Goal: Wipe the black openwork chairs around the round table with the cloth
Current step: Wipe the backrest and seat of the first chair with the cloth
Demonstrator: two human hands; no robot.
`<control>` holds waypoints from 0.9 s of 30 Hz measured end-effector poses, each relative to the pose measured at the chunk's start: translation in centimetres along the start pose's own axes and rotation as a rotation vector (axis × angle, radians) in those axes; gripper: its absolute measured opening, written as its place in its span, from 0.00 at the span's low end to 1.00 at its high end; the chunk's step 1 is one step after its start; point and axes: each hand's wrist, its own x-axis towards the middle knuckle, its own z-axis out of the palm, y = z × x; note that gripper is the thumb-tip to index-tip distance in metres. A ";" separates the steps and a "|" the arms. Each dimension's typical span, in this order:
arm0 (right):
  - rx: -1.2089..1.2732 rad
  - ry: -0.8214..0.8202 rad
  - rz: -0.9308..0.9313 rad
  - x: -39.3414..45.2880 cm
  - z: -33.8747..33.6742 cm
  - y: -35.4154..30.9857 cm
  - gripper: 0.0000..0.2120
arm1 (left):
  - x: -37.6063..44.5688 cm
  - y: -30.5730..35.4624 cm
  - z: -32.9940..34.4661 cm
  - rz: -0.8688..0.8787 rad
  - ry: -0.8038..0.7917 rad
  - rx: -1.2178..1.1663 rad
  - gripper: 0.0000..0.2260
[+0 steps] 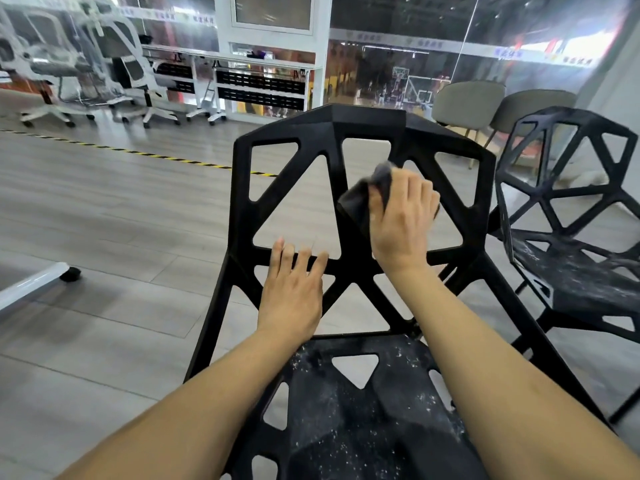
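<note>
Right hand [401, 216] grips dark cloth [363, 199] on near black chair [360, 140] backrest strut, left hand [294, 292] flat, holding nothing, bracing crossbar — should follow each strut, then dusty seat — second chair [568, 209] beside

The near black openwork chair [363, 140] looks like moulded plastic, its backrest bars smooth with a dull satin sheen. Its seat [349, 417] is matt and rough-looking, speckled with pale dust and white flecks. The second black chair [568, 188] at the right has the same plastic look, its seat coated with whitish grime. The cloth [367, 195] under the right hand [401, 220] is dark grey, soft and crumpled, without shine. The floor [121, 209] is grey wood-grain planking with a low, even gloss. 2 padded chairs [467, 98] behind appear upholstered in matt beige fabric.
</note>
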 end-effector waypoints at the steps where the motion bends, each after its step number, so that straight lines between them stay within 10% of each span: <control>1: 0.015 0.025 -0.046 0.7 0.2 -0.8 0.15 | 0.0 0.0 0.0 0.003 0.001 -0.011 0.23; 14: 0.022 -0.387 -0.387 -10.2 1.3 2.1 0.26 | 0.1 -0.2 -0.1 0.011 0.026 -0.011 0.24; 21: 0.001 -0.150 -0.291 -6.6 -1.8 3.8 0.16 | 0.1 0.0 -0.1 0.014 0.035 -0.026 0.22; 27: -0.149 -0.504 -0.372 -9.3 -1.2 8.6 0.29 | 0.3 -0.3 0.4 0.026 0.094 -0.041 0.20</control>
